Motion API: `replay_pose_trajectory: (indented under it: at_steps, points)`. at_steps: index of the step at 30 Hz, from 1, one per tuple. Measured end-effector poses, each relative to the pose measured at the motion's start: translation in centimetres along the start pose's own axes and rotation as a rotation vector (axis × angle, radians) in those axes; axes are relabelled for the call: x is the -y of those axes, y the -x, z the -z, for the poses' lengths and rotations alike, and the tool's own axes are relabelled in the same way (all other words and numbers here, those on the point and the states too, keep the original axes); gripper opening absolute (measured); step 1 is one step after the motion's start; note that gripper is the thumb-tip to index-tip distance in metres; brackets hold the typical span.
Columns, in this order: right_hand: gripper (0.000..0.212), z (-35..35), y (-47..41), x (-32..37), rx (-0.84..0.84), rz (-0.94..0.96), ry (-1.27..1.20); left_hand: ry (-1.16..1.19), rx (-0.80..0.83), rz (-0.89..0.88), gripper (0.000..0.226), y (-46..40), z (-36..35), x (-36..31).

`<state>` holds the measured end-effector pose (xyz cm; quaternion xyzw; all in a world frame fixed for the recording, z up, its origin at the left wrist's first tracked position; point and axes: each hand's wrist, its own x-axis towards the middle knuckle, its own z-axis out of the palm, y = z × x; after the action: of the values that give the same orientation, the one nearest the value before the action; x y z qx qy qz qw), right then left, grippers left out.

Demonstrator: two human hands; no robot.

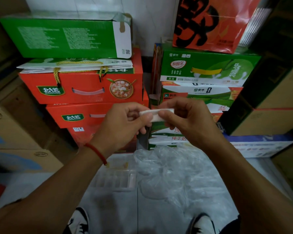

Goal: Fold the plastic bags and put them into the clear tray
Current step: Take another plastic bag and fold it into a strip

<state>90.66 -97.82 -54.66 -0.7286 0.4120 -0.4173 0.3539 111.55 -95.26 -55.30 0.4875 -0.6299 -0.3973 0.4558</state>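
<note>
Together, left hand [123, 125] and right hand [189, 122] pinch a small folded bag [156, 114] between them; loosened fingertips would likely let it spring open above the clear tray [115, 180].

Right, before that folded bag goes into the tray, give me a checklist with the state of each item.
1. Folded plastic bag held by both hands: ok, left hand and right hand pinch it between the fingers.
2. Bag folded compact: ok, it shows as a small flat white strip.
3. Clear tray within reach: ok, it sits on the floor below the left forearm.
4. Free compartment in the tray: cannot tell, the view is blurred there.
5. Path down to the tray unobstructed: ok, the loose plastic bags lie beside it to the right, though they may touch its edge.
6. More bags left to fold: ok, that loose pile remains unfolded.
</note>
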Motion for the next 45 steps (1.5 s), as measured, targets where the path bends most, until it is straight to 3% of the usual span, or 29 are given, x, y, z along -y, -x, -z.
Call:
replay_pose_trajectory:
  at_steps: [11, 16, 22, 25, 29, 32, 45]
  points:
    - [0.012, -0.3, -0.3, -0.4, -0.03, -0.09, 0.161, 0.017, -0.076, 0.066, 0.008, -0.1, -0.4, 0.4]
    - [0.018, -1.6, -0.1, 0.5, 0.007, -0.177, -0.089, 0.105, -0.096, 0.11, 0.011, 0.0, -1.2, 0.6]
    - [0.016, -1.9, -0.3, 0.6, -0.02, -0.175, -0.15, 0.345, -0.03, 0.276, 0.016, 0.0, -1.5, 0.4]
    - [0.015, -2.1, -0.3, 0.7, -0.053, -0.186, -0.175, 0.33, -0.07, 0.241, 0.017, 0.0, -1.7, 0.5]
    - [0.016, -2.1, -0.4, 0.7, -0.094, -0.251, -0.225, 0.106, -0.195, 0.118, 0.016, -0.2, -1.7, 1.0]
    - [0.015, -1.6, -0.6, 0.9, -0.119, -0.311, -0.299, 0.106, -0.267, 0.106, 0.016, -0.7, -1.9, 0.9]
    - [0.016, -0.8, -0.7, 0.8, -0.105, -0.356, -0.361, 0.045, -0.321, 0.032, 0.015, -1.0, -2.1, 1.1]
